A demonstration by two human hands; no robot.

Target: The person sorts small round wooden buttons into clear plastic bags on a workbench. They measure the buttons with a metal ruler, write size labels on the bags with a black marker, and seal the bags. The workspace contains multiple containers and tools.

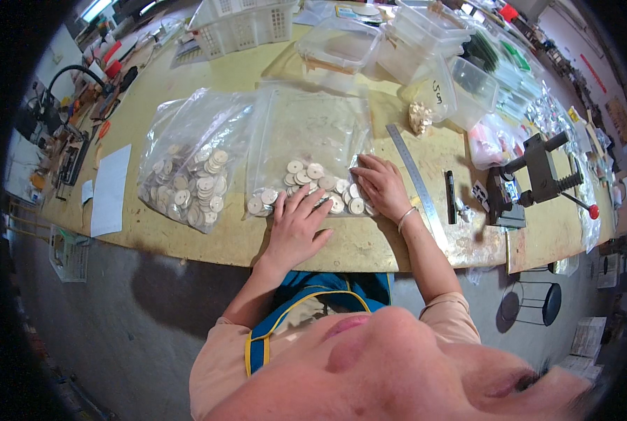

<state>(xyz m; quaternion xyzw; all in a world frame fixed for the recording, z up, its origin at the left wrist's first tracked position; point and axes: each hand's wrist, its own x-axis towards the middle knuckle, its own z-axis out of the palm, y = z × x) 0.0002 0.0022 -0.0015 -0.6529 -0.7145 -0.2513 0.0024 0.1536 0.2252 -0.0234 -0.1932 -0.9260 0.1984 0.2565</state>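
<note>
A clear plastic bag [303, 123] of round pale discs with centre holes [313, 170] lies flat before me. My left hand [296, 228] rests open on its lower part, fingers spread over the discs. My right hand [380, 186] touches the bag's right edge, its fingers apart and slightly bent. A second bag of similar discs [187, 179] lies to the left, its top folds partly blurred by glare.
A paper sheet [110, 189] lies left. A steel ruler [408, 165], black marker [451, 196] and press with red-knobbed lever [538, 175] lie or stand right. A white basket [240, 31] and clear containers [338, 49] line the back. A stool [548, 304] stands below the right side.
</note>
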